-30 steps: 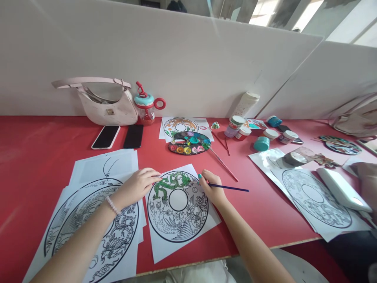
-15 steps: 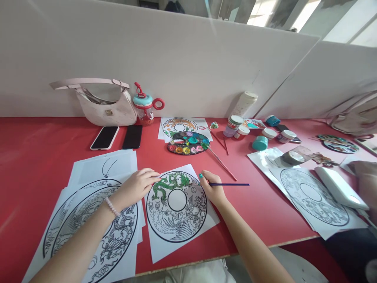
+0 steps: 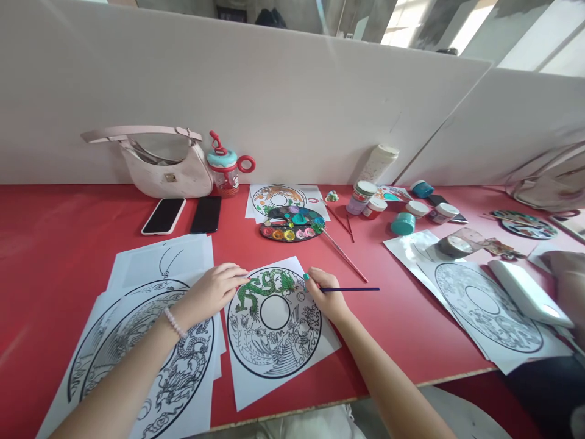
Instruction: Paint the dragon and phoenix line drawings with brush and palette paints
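Observation:
On the red table lies a sheet with a round line drawing, its dragon at the top painted green. My right hand pinches a paintbrush with a dark blue handle, which points to the right; the brush tip is by the dragon's head at the drawing's upper right. My left hand lies flat with fingers stretched out, fingertips at the sheet's upper left edge. Beyond the sheet is a black palette with several paint colours, and a second brush with a pink handle leans on it.
More printed sheets lie under my left forearm. Two phones, a handbag and a cup with a straw stand at the back left. Several paint jars are right of the palette. A person's arm shows at far right.
My right hand has shifted slightly left over the drawing with the paintbrush. My left hand has stayed in place on the sheet's edge.

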Demonstrator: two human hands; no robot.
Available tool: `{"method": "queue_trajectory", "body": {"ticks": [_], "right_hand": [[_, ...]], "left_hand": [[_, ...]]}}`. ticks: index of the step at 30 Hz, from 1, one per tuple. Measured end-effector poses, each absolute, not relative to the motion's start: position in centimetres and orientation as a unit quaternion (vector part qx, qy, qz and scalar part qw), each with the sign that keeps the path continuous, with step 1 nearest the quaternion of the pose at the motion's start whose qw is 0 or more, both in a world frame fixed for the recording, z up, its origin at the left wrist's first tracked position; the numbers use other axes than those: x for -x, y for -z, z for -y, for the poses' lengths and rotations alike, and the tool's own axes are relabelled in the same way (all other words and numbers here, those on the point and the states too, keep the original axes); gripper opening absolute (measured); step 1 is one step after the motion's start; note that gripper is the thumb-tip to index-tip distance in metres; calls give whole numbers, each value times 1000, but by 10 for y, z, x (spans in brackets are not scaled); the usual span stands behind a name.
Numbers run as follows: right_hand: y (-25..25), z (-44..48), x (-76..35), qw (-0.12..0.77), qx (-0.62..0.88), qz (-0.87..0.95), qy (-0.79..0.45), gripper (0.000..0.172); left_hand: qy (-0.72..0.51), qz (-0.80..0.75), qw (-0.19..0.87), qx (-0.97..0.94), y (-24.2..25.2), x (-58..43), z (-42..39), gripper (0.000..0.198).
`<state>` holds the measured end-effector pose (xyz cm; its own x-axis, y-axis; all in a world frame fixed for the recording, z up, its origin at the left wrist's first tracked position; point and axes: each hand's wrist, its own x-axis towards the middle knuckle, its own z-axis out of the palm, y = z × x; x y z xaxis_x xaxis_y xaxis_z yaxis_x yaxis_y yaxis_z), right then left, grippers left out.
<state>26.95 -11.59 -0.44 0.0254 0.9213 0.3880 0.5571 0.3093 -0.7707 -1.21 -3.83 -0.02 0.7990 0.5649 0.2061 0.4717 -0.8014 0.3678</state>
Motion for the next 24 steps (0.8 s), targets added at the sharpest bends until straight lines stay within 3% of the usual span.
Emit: {"method": "queue_trajectory", "body": {"ticks": [24], "right_hand": [[4, 118, -268, 447, 531, 685, -223, 36]], "left_hand": [[-150, -279, 150, -937, 2, 13, 38, 32]]}}
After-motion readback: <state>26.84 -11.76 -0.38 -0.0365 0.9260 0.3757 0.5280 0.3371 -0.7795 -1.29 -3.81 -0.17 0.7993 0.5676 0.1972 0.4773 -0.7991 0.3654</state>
